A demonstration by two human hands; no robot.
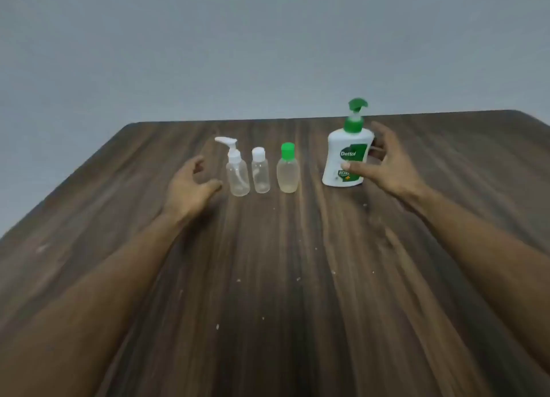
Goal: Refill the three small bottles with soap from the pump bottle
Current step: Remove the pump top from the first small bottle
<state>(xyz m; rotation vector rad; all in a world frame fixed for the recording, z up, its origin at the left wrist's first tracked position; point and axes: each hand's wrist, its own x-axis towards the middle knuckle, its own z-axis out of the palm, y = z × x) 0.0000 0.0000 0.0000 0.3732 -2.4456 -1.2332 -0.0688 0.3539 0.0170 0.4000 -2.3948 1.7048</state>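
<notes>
The right hand (pixel 384 161) is reaching in from the near right, its fingers spread and lightly curved around the pump bottle (pixel 348 158); the thumb is lying across the lower front of the white body and the fingers are showing behind its right side, though the blur is making it hard to tell whether they are pressing or only just touching. The left hand (pixel 190 188) is stretching forward on the other side, released and holding nothing, its fingers loosely curved and its thumb pointing toward the clear pump-top bottle (pixel 237 173), just beside it but apart.

Both bare forearms are lying low over the dark wood-grain counter (pixel 268 307), which is carrying a few pale specks nearer the camera.

Farther in, the three small bottles are standing upright in a row between the hands: the clear pump-top bottle at the left, a clear bottle with a white cap (pixel 260 170) just beside it, and a rounder bottle with a green cap (pixel 287 170) to the right, looking faintly yellowish at its base. The pump bottle, white with a green pump and a Dettol label, is standing upright to the right of the row. Beyond the counter's far edge a plain grey wall (pixel 268 39) is filling the background.
</notes>
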